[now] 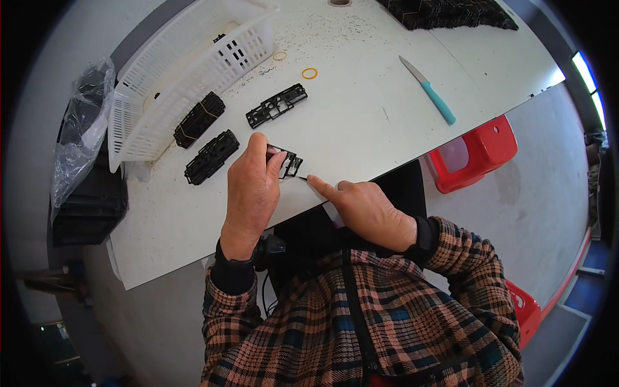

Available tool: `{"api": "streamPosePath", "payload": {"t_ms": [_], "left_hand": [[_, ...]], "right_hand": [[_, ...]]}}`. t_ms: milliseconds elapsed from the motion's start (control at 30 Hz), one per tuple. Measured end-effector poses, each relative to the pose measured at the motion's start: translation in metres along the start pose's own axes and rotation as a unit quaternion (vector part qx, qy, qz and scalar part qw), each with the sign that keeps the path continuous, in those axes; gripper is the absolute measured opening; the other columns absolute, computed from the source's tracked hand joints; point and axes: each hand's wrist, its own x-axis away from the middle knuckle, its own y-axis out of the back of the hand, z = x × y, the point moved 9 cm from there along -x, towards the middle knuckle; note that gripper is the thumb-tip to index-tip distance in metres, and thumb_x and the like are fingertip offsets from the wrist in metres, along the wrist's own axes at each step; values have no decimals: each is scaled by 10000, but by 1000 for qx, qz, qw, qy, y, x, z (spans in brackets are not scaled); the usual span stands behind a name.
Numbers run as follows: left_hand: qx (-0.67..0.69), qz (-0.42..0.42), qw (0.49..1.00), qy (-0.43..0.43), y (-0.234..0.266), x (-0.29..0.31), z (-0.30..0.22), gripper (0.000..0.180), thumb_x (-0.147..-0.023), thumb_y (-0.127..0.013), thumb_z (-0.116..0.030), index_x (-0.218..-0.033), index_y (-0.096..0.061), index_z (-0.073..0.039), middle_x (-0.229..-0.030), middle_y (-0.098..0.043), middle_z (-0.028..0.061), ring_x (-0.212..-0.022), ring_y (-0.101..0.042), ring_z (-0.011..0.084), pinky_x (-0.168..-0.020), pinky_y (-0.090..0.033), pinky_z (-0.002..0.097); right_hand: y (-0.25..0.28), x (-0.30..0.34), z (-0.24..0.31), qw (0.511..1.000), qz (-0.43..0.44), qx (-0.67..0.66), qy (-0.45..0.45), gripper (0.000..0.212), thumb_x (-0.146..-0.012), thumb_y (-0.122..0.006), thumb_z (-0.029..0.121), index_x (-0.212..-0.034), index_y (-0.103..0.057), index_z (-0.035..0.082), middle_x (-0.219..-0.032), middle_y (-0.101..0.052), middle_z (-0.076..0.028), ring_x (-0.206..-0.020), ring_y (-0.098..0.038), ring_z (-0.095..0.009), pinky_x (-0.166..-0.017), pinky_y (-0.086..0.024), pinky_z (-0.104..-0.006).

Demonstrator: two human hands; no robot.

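Note:
My left hand is closed on a black plastic frame with open cut-outs, held just above the near part of the white table. My right hand has its index finger stretched toward that frame, the other fingers curled under. A thin dark tip projects past the index fingertip to the frame's lower corner; the rest of this slim tool is hidden in the hand. Beyond my hands a similar black frame lies flat. Left of my left hand lie a stack of black frames and a banded bundle of black frames.
A white slatted basket stands at the left, beside a dark crate with clear plastic. A knife with a turquoise handle lies at the right. Yellow rubber bands, black scraps and a large black pile are farther back. A red stool stands beside the table.

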Motion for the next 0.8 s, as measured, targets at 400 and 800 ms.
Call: {"api": "streamPosePath", "payload": {"t_ms": [400, 800], "left_hand": [[-7, -1, 1000, 21, 3, 0, 6, 222, -923, -620, -76, -881, -411, -13, -724, -569, 144, -612, -523, 252, -556, -441, 345], [-38, 5, 999, 22, 3, 0, 4, 202, -918, -613, -54, -897, -417, -7, -772, -611, 175, -654, -605, 325, -559, -469, 375]], "right_hand": [[12, 1, 13, 998, -32, -45, -1, 679, -770, -614, -49, -1416, -461, 93, -701, -610, -127, -590, -620, -276, -553, -510, -367], [-1, 5, 16, 998, -33, 47, 9, 722, -789, -622, -18, -1461, -393, 112, -717, -559, -101, -566, -583, -238, -528, -493, -351]]}}
